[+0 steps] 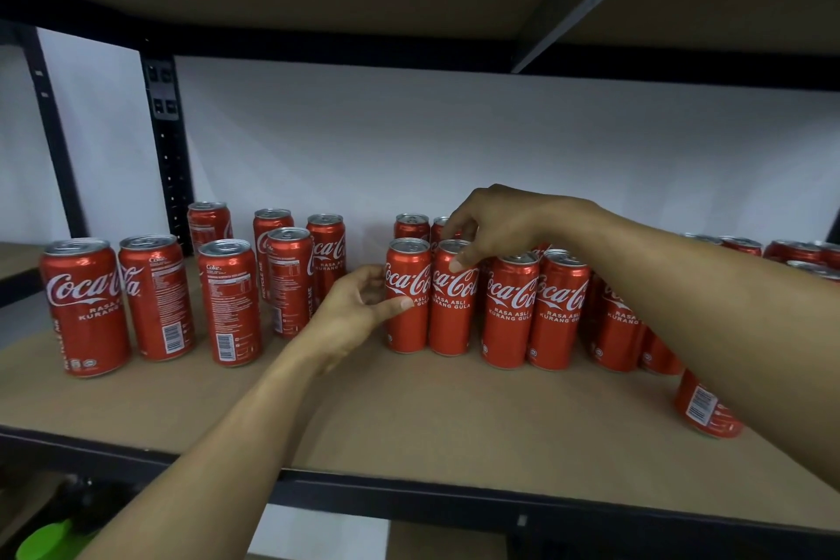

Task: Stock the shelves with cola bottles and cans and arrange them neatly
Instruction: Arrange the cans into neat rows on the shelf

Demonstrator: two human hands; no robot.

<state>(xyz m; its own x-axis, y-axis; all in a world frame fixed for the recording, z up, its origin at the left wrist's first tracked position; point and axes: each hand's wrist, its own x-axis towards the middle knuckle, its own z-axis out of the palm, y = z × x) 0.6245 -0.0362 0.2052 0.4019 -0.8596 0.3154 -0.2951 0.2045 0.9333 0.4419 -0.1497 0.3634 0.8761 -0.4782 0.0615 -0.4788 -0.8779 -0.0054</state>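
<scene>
On the shelf point(409, 414), near its middle, two cans are standing upright and touching side by side, logos facing out. The left hand point(359, 309) is gripping the left can point(407, 332), thumb lying across its front and fingers curling round its far side. The right hand point(493, 225) is gripping the right can point(450, 323) by its top, thumb pressing the front just below the rim and fingers curling over the lid. Just right of this pair, two more cans point(509, 323) are standing in the same front row, with further cans sitting behind them and under the right forearm. One lone can point(707, 409) is sitting near the front edge, barcode outward. Well to the left, loose cans point(157, 296) are standing apart, facing mixed ways. Behind them a black post point(166, 141) is rising against a white wall point(454, 141).
</scene>
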